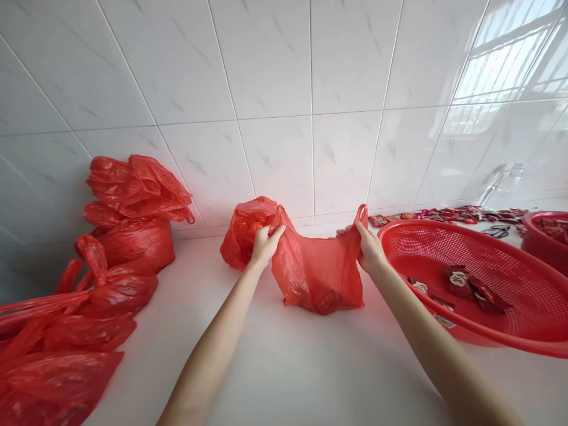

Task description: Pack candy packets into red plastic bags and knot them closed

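Note:
A thin red plastic bag (317,266) is stretched between my two hands, its bottom at the white counter. My left hand (267,244) is closed on the bag's left handle. On the other side, my right hand (367,244) grips the right handle, with the loop poking up above the fingers. A small dark packet (329,300) shows faintly through the plastic at the bottom. Just behind my left hand sits a crumpled bundle of red bags (242,236).
At right, a red plastic basket (426,236) holds several dark wrapped packets (473,287). Behind it, small red packets (465,214) line the wall, near a second red basket (545,220). Filled red bags (137,242) pile up along the left. A tiled wall (275,71) closes the back.

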Available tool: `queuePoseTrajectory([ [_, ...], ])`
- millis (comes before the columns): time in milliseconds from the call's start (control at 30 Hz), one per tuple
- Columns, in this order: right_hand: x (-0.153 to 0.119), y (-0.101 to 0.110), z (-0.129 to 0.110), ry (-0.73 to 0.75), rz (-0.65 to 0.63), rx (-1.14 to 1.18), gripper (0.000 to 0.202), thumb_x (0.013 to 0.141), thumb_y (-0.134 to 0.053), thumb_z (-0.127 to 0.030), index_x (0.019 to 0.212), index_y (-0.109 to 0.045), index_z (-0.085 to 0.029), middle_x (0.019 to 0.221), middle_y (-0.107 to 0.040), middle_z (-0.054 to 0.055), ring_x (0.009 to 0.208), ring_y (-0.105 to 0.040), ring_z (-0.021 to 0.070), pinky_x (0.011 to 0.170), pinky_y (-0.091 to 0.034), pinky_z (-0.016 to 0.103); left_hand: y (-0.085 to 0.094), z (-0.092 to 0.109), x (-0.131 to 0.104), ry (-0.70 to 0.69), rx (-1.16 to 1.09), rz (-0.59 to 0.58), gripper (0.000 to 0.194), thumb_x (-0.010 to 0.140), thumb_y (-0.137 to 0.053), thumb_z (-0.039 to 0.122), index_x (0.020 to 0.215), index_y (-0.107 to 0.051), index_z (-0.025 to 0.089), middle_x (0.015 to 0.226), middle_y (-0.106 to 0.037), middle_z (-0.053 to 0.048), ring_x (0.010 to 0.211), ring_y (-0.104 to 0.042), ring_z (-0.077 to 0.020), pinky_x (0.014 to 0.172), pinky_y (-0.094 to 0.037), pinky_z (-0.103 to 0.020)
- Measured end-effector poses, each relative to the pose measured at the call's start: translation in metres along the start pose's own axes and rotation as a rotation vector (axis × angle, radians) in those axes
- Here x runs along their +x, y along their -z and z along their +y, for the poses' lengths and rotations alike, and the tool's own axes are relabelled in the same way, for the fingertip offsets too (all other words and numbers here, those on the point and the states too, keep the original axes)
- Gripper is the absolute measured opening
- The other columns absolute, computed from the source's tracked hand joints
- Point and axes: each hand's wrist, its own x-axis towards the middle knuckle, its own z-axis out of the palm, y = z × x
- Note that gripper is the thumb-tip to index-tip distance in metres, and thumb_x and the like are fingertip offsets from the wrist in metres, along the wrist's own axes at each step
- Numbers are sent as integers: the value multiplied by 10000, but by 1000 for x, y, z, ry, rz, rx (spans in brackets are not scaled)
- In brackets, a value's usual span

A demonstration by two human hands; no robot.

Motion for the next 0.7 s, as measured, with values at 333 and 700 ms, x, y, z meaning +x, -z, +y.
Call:
queuePoseTrajectory([
  [333,-26,-14,-26,61,-205,-17,400,742,-779,-580,675,-627,-216,730,-740,51,749,-717,226,707,-581,348,15,26,-4,-22,-49,-143,433,668,-792,501,569,-505,192,567,-507,31,538,-471,-121,525,-360,-250],
  [700,-66,-17,-75,12,-599,12,360,894,-661,-518,686,-608,-229,642,-673,-5,573,-648,163,628,-549,302,47,88,-39,-187,-216,-602,468,702,-783,595,577,-555,207,555,-500,2,499,-480,-138,471,-377,-284],
])
